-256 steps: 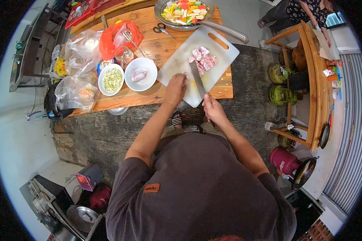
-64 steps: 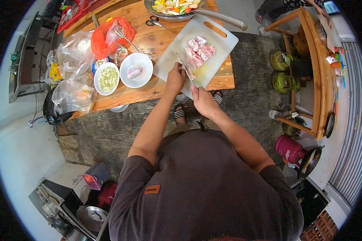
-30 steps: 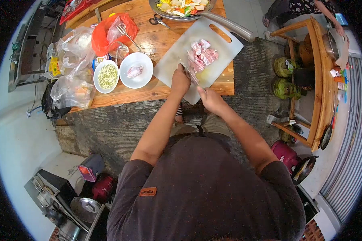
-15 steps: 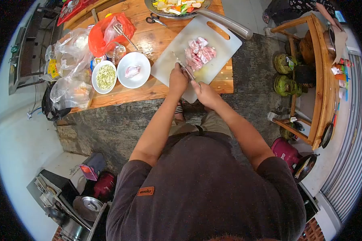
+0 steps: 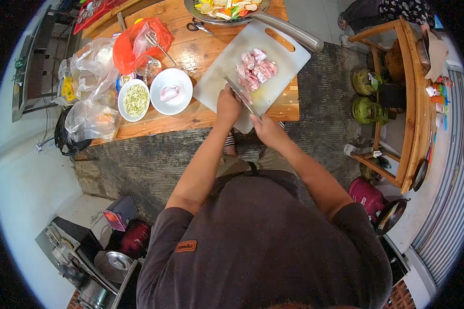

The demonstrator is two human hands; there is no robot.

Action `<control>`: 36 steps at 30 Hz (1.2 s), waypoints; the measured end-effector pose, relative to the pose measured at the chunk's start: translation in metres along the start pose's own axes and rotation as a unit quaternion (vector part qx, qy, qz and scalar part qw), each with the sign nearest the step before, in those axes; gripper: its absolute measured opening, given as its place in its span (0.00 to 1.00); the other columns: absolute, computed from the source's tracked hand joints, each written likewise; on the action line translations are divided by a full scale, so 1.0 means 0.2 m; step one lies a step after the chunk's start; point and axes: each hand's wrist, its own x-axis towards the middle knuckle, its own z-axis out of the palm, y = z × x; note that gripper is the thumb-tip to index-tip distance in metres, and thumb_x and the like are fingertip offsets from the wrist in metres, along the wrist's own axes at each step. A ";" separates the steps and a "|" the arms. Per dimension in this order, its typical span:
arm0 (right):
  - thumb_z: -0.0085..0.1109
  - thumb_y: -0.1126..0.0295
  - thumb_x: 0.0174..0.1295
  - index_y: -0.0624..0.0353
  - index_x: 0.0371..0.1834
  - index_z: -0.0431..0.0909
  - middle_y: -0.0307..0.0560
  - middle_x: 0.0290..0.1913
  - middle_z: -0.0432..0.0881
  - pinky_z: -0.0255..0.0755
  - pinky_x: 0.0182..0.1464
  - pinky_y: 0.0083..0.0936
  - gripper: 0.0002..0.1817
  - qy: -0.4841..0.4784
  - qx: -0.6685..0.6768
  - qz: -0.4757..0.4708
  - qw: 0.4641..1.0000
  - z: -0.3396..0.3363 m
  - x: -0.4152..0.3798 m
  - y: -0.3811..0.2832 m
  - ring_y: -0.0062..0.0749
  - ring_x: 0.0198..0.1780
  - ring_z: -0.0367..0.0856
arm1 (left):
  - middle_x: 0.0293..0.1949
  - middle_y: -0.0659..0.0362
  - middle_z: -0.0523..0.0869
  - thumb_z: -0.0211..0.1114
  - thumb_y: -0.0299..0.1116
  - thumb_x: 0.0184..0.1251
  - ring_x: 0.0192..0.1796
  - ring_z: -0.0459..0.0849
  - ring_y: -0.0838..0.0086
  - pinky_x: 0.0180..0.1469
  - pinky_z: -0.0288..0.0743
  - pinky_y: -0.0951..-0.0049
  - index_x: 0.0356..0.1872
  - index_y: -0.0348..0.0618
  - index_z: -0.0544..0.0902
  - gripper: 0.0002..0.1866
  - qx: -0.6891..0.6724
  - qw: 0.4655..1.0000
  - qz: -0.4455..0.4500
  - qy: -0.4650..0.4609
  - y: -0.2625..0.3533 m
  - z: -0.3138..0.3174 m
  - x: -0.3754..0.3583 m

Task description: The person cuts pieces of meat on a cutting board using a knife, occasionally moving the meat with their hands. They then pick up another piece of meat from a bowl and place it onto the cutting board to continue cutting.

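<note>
My right hand (image 5: 270,132) is wrapped round the handle of a kitchen knife (image 5: 244,99), its blade slanting up and left over the lower part of the white cutting board (image 5: 286,69). My left hand (image 5: 228,105) is closed at the board's lower edge, close against the left side of the blade; whatever its fingers grip is hidden. A bit of raw meat shows just right of the blade. Farther up the board lies a pile of cut raw meat pieces (image 5: 258,67), pink and white.
Left of the board stand a white bowl (image 5: 172,107) with one pale meat piece and a bowl of green-white shreds (image 5: 135,100). Scissors (image 5: 199,27), a red plastic bag (image 5: 139,45) and a vegetable platter (image 5: 227,20) lie beyond. Another person (image 5: 366,15) is at the wooden stand (image 5: 415,103).
The knife's blade has turned more of its flat side to view. My right hand has shifted slightly down and right. My left hand stays nearly in place.
</note>
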 end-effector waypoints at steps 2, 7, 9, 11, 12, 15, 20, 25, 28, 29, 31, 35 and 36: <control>0.42 0.39 0.77 0.72 0.54 0.79 0.77 0.49 0.83 0.74 0.59 0.55 0.38 -0.068 -0.108 0.121 0.984 -0.01 0.10 -0.14 0.70 0.55 0.82 | 0.41 0.38 0.85 0.63 0.30 0.70 0.47 0.85 0.44 0.50 0.79 0.49 0.55 0.37 0.77 0.15 -0.049 0.998 -0.037 -0.021 0.06 -0.03 0.01; 0.42 0.38 0.76 0.72 0.54 0.78 0.76 0.48 0.84 0.74 0.58 0.54 0.39 -0.043 -0.065 0.075 0.994 0.00 0.02 0.00 0.70 0.54 0.82 | 0.43 0.38 0.86 0.66 0.29 0.67 0.46 0.87 0.44 0.50 0.81 0.50 0.57 0.38 0.78 0.18 -0.067 0.997 -0.050 -0.002 0.06 -0.05 0.00; 0.41 0.37 0.76 0.72 0.53 0.78 0.76 0.47 0.84 0.74 0.58 0.54 0.40 -0.034 -0.037 0.038 0.998 0.01 -0.01 0.04 0.70 0.53 0.82 | 0.42 0.39 0.86 0.67 0.28 0.66 0.45 0.88 0.43 0.48 0.81 0.51 0.56 0.38 0.78 0.18 -0.002 1.000 -0.007 0.015 0.00 -0.01 0.00; 0.38 0.40 0.79 0.73 0.47 0.78 0.75 0.44 0.84 0.74 0.55 0.53 0.38 -0.069 -0.114 0.091 0.987 0.01 0.02 -0.03 0.70 0.51 0.82 | 0.40 0.40 0.87 0.68 0.29 0.65 0.44 0.88 0.44 0.47 0.81 0.52 0.55 0.38 0.78 0.18 -0.014 1.000 -0.019 0.012 -0.05 0.03 -0.01; 0.38 0.40 0.79 0.73 0.47 0.78 0.75 0.44 0.84 0.74 0.55 0.53 0.38 -0.066 -0.116 0.084 0.988 -0.02 0.05 -0.03 0.70 0.51 0.82 | 0.38 0.41 0.87 0.68 0.29 0.65 0.43 0.88 0.45 0.46 0.81 0.53 0.54 0.38 0.78 0.17 -0.028 0.999 -0.030 0.017 -0.02 0.01 0.01; 0.32 0.33 0.77 0.73 0.51 0.80 0.75 0.45 0.84 0.72 0.61 0.51 0.45 -0.052 -0.072 0.067 0.994 -0.12 0.09 0.01 0.66 0.55 0.83 | 0.35 0.43 0.87 0.69 0.30 0.65 0.41 0.89 0.48 0.44 0.81 0.55 0.50 0.37 0.77 0.16 -0.031 0.997 -0.065 -0.008 0.06 -0.08 -0.01; 0.30 0.32 0.77 0.70 0.50 0.81 0.64 0.39 0.86 0.74 0.57 0.48 0.46 -0.141 0.028 0.116 0.983 -0.27 0.06 0.05 0.56 0.49 0.85 | 0.29 0.51 0.87 0.69 0.38 0.67 0.33 0.87 0.61 0.38 0.80 0.62 0.48 0.41 0.76 0.16 -0.011 0.999 -0.038 -0.002 0.01 -0.11 -0.02; 0.33 0.33 0.77 0.70 0.45 0.81 0.51 0.25 0.79 0.76 0.32 0.42 0.43 -0.142 0.071 0.130 0.979 -0.25 0.06 0.05 0.42 0.23 0.81 | 0.28 0.49 0.86 0.69 0.41 0.67 0.32 0.87 0.60 0.38 0.80 0.62 0.48 0.40 0.75 0.18 -0.007 0.998 -0.064 -0.009 -0.03 -0.07 0.01; 0.34 0.34 0.78 0.70 0.47 0.80 0.50 0.23 0.76 0.74 0.25 0.37 0.42 -0.120 0.025 0.065 0.990 -0.23 0.07 0.06 0.37 0.17 0.77 | 0.28 0.48 0.86 0.68 0.42 0.68 0.31 0.87 0.63 0.37 0.80 0.64 0.48 0.38 0.74 0.20 0.108 0.994 0.005 0.029 0.04 -0.05 0.00; 0.34 0.34 0.78 0.70 0.47 0.80 0.50 0.23 0.76 0.74 0.25 0.37 0.42 -0.120 0.024 0.062 0.991 -0.23 0.06 0.06 0.37 0.17 0.77 | 0.32 0.45 0.87 0.68 0.38 0.67 0.36 0.88 0.56 0.40 0.81 0.62 0.47 0.36 0.75 0.18 0.061 0.997 -0.041 0.018 0.11 -0.09 -0.01; 0.38 0.37 0.79 0.64 0.42 0.77 0.38 0.19 0.68 0.67 0.17 0.30 0.35 -0.105 0.100 0.094 0.985 -0.23 0.04 0.05 0.27 0.15 0.71 | 0.35 0.42 0.89 0.67 0.34 0.66 0.41 0.89 0.48 0.43 0.82 0.60 0.46 0.34 0.75 0.16 0.011 0.996 -0.089 0.009 0.19 -0.14 -0.08; 0.39 0.37 0.78 0.64 0.42 0.76 0.38 0.21 0.69 0.67 0.17 0.29 0.35 -0.105 0.120 0.105 0.982 -0.20 0.02 0.06 0.26 0.14 0.70 | 0.37 0.43 0.87 0.67 0.28 0.65 0.42 0.89 0.51 0.44 0.82 0.60 0.48 0.35 0.75 0.15 -0.128 0.990 -0.058 0.030 0.09 -0.21 -0.10; 0.39 0.37 0.78 0.64 0.42 0.75 0.37 0.21 0.68 0.67 0.17 0.28 0.34 -0.095 0.096 0.081 0.988 -0.18 0.03 0.08 0.25 0.14 0.69 | 0.38 0.43 0.86 0.68 0.27 0.65 0.43 0.88 0.53 0.46 0.81 0.60 0.49 0.35 0.75 0.15 -0.111 0.993 -0.034 0.033 0.04 -0.21 -0.08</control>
